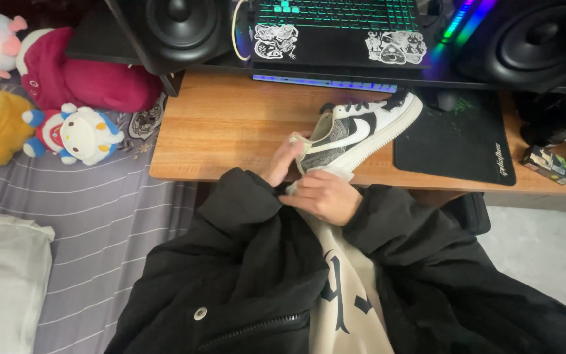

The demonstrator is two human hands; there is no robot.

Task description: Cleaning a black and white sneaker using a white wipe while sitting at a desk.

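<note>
Wooden desk (230,124) edge bears sneaker (355,134) (heel overhanging), gripped by left hand (282,164), right hand (322,196).

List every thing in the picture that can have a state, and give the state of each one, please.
Sneaker: lying on its side on the desk, laces tied.
Left hand: touching the sneaker's heel.
Right hand: closed on something pale under the heel.
Keyboard: backlight on, green.
Jacket: unzipped, open at the front.
Mouse pad: flat on the desk.
</note>
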